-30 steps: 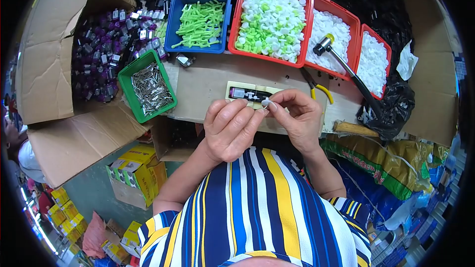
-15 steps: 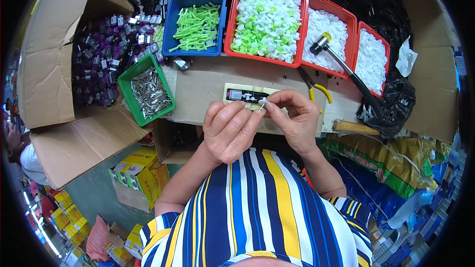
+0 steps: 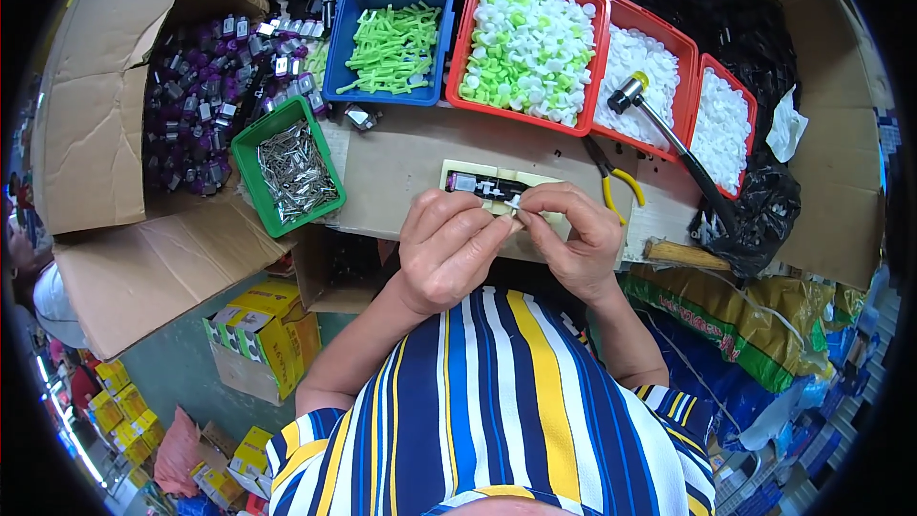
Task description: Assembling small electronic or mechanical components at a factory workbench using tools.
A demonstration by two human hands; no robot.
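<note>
Just in front of my body, both hands meet fingertip to fingertip. Between the thumb and forefinger of my right hand (image 3: 581,241) is a small white plastic gear (image 3: 516,201). My left hand (image 3: 447,247) is closed in a pinch against it, on a thin pin whose body is now mostly hidden by the fingers. Right behind the fingertips lies a cream-coloured holder (image 3: 447,172) with a narrow black assembly (image 3: 492,187) in it. That assembly carries a silver motor (image 3: 462,182) at its left end and small white parts along its middle.
Behind stand a green bin (image 3: 333,193) of metal pins, a blue bin (image 3: 334,76) of green sticks and red bins (image 3: 600,57) of white and green plastic parts. A hammer (image 3: 693,161) leans over the right bins, near pliers (image 3: 621,182). A carton (image 3: 95,105) of purple-and-silver motors stands left.
The white gear has tipped between my fingertips, and the pin shows less than before. My right fingers have drawn closer to the left ones. The whole view has shifted slightly.
</note>
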